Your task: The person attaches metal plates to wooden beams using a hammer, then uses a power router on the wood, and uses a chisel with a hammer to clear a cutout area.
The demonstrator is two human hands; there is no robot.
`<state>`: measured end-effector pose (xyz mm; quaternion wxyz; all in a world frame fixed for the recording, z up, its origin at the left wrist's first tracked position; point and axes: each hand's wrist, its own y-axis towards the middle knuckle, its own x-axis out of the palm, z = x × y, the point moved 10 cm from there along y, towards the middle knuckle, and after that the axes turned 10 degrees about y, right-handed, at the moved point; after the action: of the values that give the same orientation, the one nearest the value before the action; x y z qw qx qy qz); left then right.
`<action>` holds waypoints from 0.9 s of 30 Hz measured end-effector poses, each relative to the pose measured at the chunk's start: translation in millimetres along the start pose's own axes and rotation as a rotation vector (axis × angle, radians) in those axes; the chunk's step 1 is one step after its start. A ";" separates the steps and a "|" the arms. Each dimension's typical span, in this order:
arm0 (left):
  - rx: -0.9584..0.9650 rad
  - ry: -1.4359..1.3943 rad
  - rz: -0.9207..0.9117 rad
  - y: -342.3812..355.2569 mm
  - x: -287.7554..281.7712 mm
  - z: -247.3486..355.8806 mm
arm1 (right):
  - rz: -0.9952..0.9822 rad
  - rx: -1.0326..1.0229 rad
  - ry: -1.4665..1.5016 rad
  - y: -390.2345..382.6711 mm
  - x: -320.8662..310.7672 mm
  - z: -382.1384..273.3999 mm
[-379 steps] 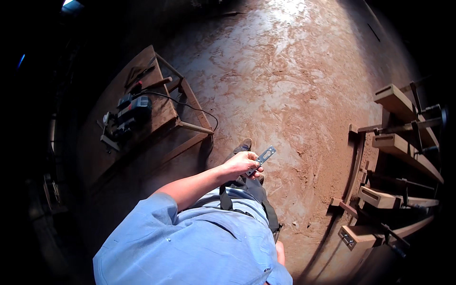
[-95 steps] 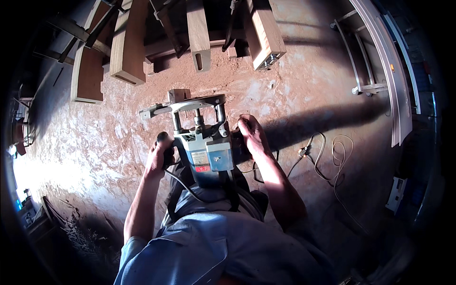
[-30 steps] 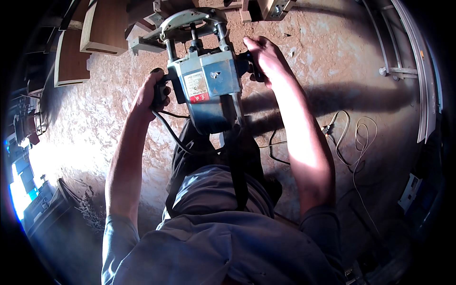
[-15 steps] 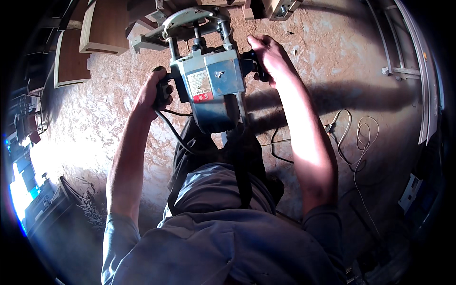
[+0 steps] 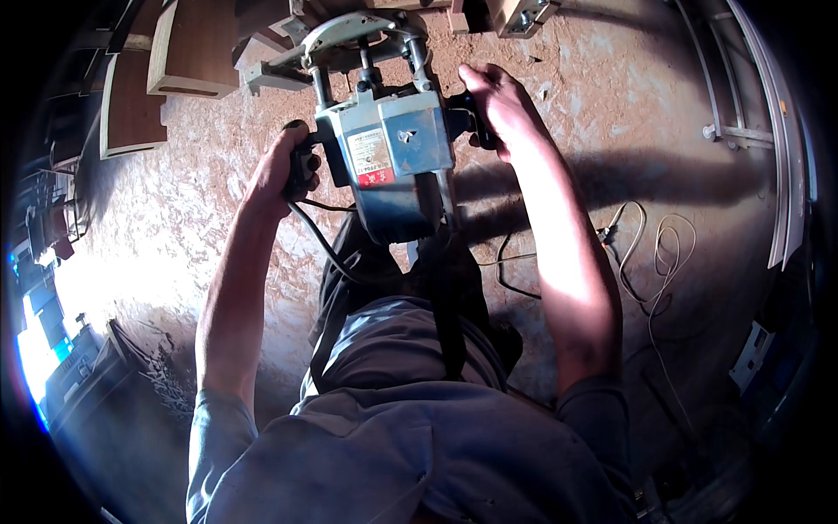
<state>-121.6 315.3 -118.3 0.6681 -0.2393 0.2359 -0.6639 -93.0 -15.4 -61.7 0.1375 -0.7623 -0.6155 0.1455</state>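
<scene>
A blue and grey plunge router (image 5: pixel 410 144) is held out in front of me, its motor end toward my body and its round metal base (image 5: pixel 362 33) facing away. My left hand (image 5: pixel 286 168) is wrapped around the black handle on its left side. Around the other black handle, on the right, my right hand (image 5: pixel 497 105) is closed, with the thumb lying along the top. A dark power cord (image 5: pixel 319 240) leaves the left handle and loops down past my legs. The cutter end is not clearly visible behind the base.
Wooden box-like pieces (image 5: pixel 194 52) stand at the far left, beside the router's base. More timber parts (image 5: pixel 515 16) lie along the far edge. On the dusty floor to the right, a pale cable (image 5: pixel 668 253) lies in loops. A metal frame (image 5: pixel 738 131) stands at the far right.
The router has shifted very slightly to the right with both hands still on its handles. Otherwise the scene looks the same.
</scene>
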 end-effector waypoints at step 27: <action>-0.045 0.018 0.009 7.6 -2.3 -4.2 | -0.010 -0.001 -0.054 5.6 -1.5 -3.8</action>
<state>-118.3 317.6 -126.3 0.6634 -0.2475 0.2579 -0.6574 -86.8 -18.1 -60.3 0.1213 -0.7551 -0.6228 0.1652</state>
